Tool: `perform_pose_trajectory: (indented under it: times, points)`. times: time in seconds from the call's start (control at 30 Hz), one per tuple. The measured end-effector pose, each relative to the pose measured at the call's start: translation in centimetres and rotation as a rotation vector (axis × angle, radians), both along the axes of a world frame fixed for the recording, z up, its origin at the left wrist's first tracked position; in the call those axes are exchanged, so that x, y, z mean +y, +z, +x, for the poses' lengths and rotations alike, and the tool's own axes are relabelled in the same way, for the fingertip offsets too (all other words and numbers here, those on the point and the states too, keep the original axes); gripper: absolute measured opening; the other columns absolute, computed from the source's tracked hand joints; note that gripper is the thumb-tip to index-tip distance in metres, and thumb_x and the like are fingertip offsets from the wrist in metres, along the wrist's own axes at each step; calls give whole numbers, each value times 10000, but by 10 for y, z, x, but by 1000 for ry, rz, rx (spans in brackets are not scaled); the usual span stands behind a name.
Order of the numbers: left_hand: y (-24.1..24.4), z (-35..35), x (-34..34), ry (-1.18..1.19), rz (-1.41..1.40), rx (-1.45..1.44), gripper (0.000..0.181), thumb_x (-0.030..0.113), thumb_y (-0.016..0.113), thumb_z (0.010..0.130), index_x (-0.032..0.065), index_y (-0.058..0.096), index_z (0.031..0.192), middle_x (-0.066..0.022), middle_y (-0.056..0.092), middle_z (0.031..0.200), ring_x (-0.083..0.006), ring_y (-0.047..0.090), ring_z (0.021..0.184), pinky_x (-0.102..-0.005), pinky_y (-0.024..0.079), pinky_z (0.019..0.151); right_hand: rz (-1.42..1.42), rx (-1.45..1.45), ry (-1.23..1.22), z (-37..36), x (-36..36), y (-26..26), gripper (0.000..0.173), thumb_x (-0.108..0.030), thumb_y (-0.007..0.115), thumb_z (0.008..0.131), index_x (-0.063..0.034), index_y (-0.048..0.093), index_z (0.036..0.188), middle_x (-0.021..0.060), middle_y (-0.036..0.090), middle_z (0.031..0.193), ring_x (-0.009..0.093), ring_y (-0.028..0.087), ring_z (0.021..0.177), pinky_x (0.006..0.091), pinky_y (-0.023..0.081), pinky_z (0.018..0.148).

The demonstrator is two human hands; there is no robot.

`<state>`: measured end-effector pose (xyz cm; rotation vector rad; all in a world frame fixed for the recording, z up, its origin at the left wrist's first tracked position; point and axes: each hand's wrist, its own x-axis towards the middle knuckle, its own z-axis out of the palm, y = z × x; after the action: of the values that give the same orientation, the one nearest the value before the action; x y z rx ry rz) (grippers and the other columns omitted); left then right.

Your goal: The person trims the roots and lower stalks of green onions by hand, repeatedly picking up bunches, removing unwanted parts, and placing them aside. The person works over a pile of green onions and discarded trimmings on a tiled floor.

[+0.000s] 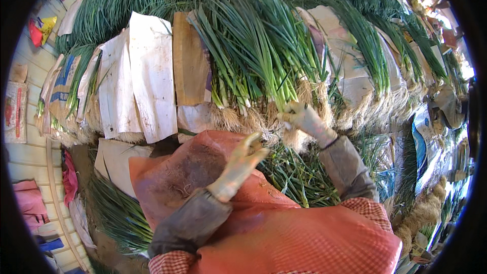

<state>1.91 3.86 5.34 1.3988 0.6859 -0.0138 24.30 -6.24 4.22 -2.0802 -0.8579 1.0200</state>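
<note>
My right hand (306,121), in a soiled pale glove, grips a bunch of green onions (279,87) low on the stems, just above the stringy roots. My left hand (243,160), gloved alike, is held above the red-orange apron (296,232) with its fingers apart and nothing between them. It is left of the gripped bunch and does not touch it. More green onions (232,80) lie beyond my hands, their pale roots (228,120) towards me and their leaves pointing away.
White sheets (152,72) and a brown sheet (190,61) lie over the rows at the left. Loose green leaves (304,179) are heaped below my right hand. Another onion bunch (118,213) lies at the lower left. Covered rows with roots (361,110) continue at the right.
</note>
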Motion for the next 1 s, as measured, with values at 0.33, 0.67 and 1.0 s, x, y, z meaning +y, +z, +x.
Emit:
perform_pose_trajectory:
  times: [0.33,0.67,1.0]
  points:
    - [-58,10,-36,255,-505,-162,268,39,590,868,22,563,1134,-28,616,955,-115,591,872,-243,495,783,463,149,-180,-77,-21,-48,220,-179,589,902,-14,678,1017,52,680,786,158,621,703,284,495,644]
    - [-13,-21,-28,205,-771,-178,255,146,555,944,56,530,1181,-12,594,940,-96,568,822,-248,478,715,-114,-523,-75,-11,-32,-33,434,-395,534,931,-63,600,1204,155,683,1025,199,679,852,311,544,702]
    - [-42,-49,-70,90,-647,-168,190,73,531,945,43,498,1129,-8,547,951,-81,533,848,-223,462,770,112,-630,252,-116,-15,-8,374,-410,556,905,-66,650,794,155,617,661,336,619,589,423,483,505]
